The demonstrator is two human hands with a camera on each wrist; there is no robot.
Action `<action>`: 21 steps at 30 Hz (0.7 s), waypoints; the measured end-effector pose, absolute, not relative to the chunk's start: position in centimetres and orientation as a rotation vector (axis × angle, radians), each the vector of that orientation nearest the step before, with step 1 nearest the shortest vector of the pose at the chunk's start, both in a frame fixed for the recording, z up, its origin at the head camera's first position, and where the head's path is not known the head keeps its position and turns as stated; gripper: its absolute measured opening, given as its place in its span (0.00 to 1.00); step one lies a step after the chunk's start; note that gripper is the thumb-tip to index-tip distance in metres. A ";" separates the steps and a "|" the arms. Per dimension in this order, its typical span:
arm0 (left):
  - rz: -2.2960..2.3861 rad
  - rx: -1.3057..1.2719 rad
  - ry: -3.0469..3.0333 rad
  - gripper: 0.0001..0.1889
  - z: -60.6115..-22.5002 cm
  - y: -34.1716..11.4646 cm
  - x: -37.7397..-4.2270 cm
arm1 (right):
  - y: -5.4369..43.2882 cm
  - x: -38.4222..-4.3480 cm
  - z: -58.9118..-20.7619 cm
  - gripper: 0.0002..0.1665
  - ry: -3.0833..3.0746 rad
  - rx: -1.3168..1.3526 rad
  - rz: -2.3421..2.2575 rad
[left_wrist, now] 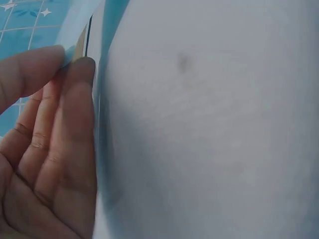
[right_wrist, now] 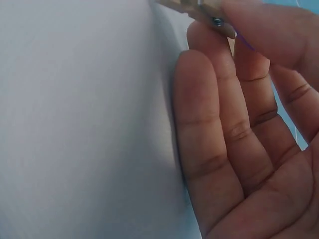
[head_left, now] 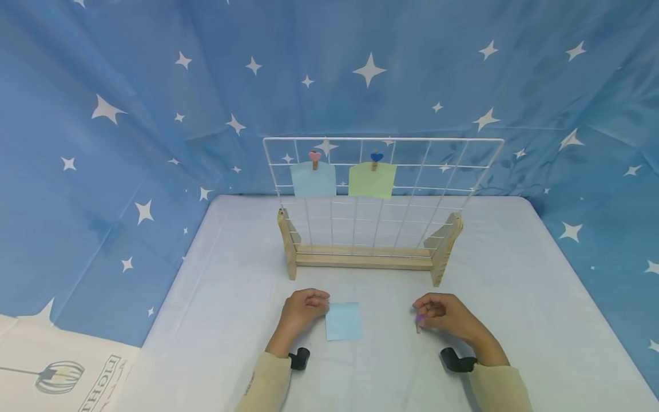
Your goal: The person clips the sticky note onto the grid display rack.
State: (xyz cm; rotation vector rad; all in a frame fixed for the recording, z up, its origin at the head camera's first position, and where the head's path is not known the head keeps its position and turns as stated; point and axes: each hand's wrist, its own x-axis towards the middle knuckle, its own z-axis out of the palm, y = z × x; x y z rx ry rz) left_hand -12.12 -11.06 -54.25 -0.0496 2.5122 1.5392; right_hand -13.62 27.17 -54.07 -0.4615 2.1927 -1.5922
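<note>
My left hand [head_left: 305, 312] pinches the left edge of a square light-blue paper note [head_left: 344, 321], which lies low over the white table. In the left wrist view, thumb and fingertips [left_wrist: 79, 69] meet at the note's edge. Off to the right, my right hand [head_left: 447, 315] holds a small wooden clothespin [head_left: 419, 329] with a purple decoration. The right wrist view shows the clothespin's metal spring and bare wood [right_wrist: 199, 7] between thumb and fingers; most of the purple part is hidden.
Behind the hands stands a white wire grid [head_left: 407, 197] on a wooden stand [head_left: 362, 261]. A blue note [head_left: 314, 182] hangs there from a pink-heart clothespin [head_left: 315, 158], and a green note [head_left: 372, 182] from a blue-heart clothespin [head_left: 376, 158]. Starry blue cloth surrounds the table [head_left: 226, 263].
</note>
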 end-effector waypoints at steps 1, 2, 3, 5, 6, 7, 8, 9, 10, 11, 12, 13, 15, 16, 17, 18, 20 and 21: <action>1.559 -0.053 2.501 0.09 -54.2 -11.0 -12.1 | 27.3 -13.6 -54.1 0.20 2.180 -0.449 -1.603; 1.581 -0.051 2.491 0.09 -54.2 -11.0 -12.1 | 27.4 -13.6 -54.0 0.22 2.165 -0.434 -1.618; 1.598 -0.052 2.485 0.09 -54.1 -11.0 -12.1 | 27.4 -13.5 -54.0 0.23 2.147 -0.421 -1.632; 1.640 -0.050 2.470 0.09 -54.0 -10.9 -12.1 | 27.6 -13.5 -54.1 0.25 2.120 -0.402 -1.656; 1.654 -0.050 2.469 0.10 -53.9 -10.9 -12.1 | 27.6 -13.5 -54.1 0.25 2.112 -0.391 -1.667; 1.666 -0.049 2.469 0.10 -53.8 -10.9 -12.2 | 27.7 -13.5 -54.0 0.25 2.113 -0.384 -1.673; 1.677 -0.048 2.471 0.10 -53.8 -10.9 -12.2 | 27.7 -13.5 -54.0 0.24 2.123 -0.381 -1.679; 1.688 -0.050 2.473 0.10 -53.7 -10.8 -12.2 | 27.7 -13.4 -53.9 0.22 2.143 -0.387 -1.678; 1.697 -0.054 2.472 0.10 -53.7 -10.8 -12.2 | 27.7 -13.4 -53.8 0.20 2.168 -0.394 -1.679; 1.706 -0.058 2.472 0.10 -53.6 -10.8 -12.3 | 27.6 -13.4 -53.7 0.18 2.197 -0.406 -1.681; 1.715 -0.063 2.473 0.10 -53.6 -10.9 -12.3 | 27.6 -13.4 -53.6 0.15 2.228 -0.421 -1.684; 1.725 -0.064 2.475 0.11 -53.5 -10.9 -12.4 | 27.6 -13.4 -53.5 0.13 2.262 -0.440 -1.686; 1.745 -0.060 2.484 0.11 -53.4 -10.9 -12.4 | 27.7 -13.4 -53.3 0.10 2.308 -0.461 -1.695; 1.754 -0.060 2.488 0.11 -53.3 -10.9 -12.4 | 27.7 -13.5 -53.2 0.09 2.319 -0.459 -1.702; 1.762 -0.059 2.492 0.12 -53.2 -11.0 -12.5 | 27.7 -13.5 -53.0 0.09 2.330 -0.453 -1.705; 1.768 -0.056 2.497 0.12 -53.1 -11.0 -12.5 | 27.7 -13.6 -52.9 0.09 2.338 -0.445 -1.708; 1.777 -0.050 2.502 0.12 -53.0 -11.0 -12.6 | 27.7 -13.6 -52.6 0.10 2.348 -0.426 -1.709; 1.778 -0.054 2.502 0.12 -52.9 -11.0 -12.7 | 27.7 -13.7 -52.5 0.10 2.354 -0.420 -1.703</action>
